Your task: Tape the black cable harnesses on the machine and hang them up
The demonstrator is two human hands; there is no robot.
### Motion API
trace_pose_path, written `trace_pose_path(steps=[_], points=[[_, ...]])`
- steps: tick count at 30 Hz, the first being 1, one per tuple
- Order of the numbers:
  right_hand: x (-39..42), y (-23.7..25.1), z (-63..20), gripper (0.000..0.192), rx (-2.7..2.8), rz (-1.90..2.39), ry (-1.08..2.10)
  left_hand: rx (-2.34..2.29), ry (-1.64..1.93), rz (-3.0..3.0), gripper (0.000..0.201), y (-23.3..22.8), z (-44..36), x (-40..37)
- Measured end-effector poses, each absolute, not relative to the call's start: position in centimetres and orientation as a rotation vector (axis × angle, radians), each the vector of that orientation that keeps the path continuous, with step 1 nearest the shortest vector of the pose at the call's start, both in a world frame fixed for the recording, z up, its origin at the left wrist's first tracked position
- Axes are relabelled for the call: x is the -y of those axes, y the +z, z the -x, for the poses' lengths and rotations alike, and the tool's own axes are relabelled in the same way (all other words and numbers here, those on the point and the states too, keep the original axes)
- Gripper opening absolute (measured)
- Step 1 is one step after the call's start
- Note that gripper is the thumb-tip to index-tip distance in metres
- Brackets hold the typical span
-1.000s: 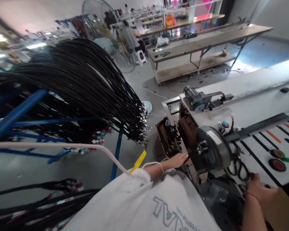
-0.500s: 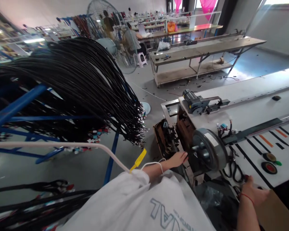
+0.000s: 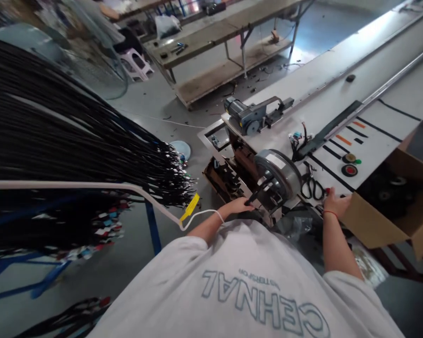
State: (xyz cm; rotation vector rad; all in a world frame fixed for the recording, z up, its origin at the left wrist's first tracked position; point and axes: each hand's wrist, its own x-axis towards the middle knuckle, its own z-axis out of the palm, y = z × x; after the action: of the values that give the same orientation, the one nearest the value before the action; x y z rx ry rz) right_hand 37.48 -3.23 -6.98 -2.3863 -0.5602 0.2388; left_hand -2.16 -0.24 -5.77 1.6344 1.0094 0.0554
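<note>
Left hand (image 3: 238, 205) closed on black lever (image 3: 255, 196) beside drum (image 3: 278, 176); right hand (image 3: 334, 204) at table edge (image 3: 373, 150), grip unclear. Shirt (image 3: 254, 291) print, mirrored: "CEHNAL".

View: tipped further down since a second ago. Cardboard box (image 3: 387, 211): newly in sight at right, beside right hand (image 3: 334, 204). Far worktop rows: gone from view. Left hand (image 3: 238, 206): black lever now visible between fingers.
</note>
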Motion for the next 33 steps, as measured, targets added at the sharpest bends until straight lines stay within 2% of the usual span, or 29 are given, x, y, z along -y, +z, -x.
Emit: trace_pose_path(steps=[5,14,21,33], points=[[3.1,-6.3,-37.0,0.084,0.464,2.436,0.219,-1.118,0.071,-1.768,0.025,-6.4,4.2,1.6],[3.0,-5.8,-36.7,0.085,0.455,2.449,0.252,-1.316,0.213,-1.759,0.031,-4.1,4.2,4.0],[3.2,-6.0,-36.7,0.086,0.466,2.440,0.250,-1.390,0.351,-1.686,0.025,-3.0,1.4,2.0],[3.5,-6.2,-36.7,0.085,0.491,2.443,0.245,-1.425,0.260,-1.823,0.020,-3.0,-0.9,-0.1]])
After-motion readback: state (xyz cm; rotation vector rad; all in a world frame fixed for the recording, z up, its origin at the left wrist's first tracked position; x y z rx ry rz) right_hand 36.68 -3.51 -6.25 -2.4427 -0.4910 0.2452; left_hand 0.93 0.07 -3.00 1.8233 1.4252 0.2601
